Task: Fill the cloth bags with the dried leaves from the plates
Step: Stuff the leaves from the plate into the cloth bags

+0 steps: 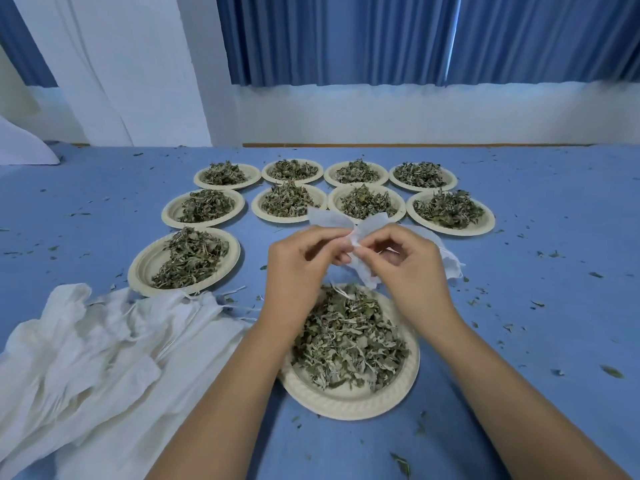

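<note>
**Small crumpled white cloth bag (329, 220) pinched in both hands**

Nearest: round beige paper plate (349, 401) heaped with dried green-brown leaves (349, 341). Left of it, rumpled pile of white drawstring cloth bags (104, 341) on blue tabletop (536, 323). Above the plate's far rim, left hand (298, 268) and right hand (405, 268), fingers curled, pinching the bag between them, cloth fanning past the fingertips. Farther back, nine more leaf-filled plates (450, 231) in rows.

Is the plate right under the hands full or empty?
Full. The nearest plate is heaped with dried leaves that cover most of it.
</note>
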Demonstrator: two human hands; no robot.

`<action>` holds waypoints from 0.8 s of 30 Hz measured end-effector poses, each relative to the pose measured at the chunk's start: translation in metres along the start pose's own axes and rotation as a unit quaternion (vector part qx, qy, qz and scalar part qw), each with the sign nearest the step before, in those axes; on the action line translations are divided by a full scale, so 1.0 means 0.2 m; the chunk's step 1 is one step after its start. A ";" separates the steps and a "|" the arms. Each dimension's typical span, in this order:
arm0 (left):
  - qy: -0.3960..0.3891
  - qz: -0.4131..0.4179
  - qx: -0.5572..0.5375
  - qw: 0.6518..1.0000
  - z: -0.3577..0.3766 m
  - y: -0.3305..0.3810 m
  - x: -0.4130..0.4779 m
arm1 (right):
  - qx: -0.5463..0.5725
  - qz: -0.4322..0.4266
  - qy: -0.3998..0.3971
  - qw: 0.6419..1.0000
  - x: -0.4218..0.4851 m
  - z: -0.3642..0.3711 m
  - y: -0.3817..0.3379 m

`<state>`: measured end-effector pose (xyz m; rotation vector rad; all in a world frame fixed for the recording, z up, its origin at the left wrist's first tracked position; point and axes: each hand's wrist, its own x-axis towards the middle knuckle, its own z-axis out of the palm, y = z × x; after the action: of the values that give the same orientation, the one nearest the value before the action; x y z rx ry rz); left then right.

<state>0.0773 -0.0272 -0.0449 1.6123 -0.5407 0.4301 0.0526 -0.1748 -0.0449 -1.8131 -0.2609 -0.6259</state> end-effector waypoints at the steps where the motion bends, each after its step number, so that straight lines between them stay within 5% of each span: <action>1: 0.015 -0.006 -0.014 1.000 -0.01 0.00 0.00 | 0.023 0.033 0.006 0.999 0.01 -0.01 0.01; 6: 0.083 -0.015 0.028 0.996 -0.05 0.00 0.01 | 0.187 0.138 0.029 0.972 0.03 -0.06 0.01; 10: 0.052 0.039 0.114 0.991 -0.03 -0.01 -0.01 | 0.299 0.175 0.003 0.938 0.01 -0.04 0.01; 14: -0.021 0.083 0.138 0.987 0.02 -0.01 -0.04 | 0.319 0.173 -0.016 0.932 0.00 -0.02 0.01; 24: -0.046 0.062 0.107 0.991 0.03 0.03 -0.06 | 0.375 0.191 -0.002 0.907 -0.02 -0.02 0.00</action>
<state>0.0633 -0.0325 -0.0477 1.8159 -0.6852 0.5225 0.0478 -0.1782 -0.0453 -1.0694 -0.1147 -0.1889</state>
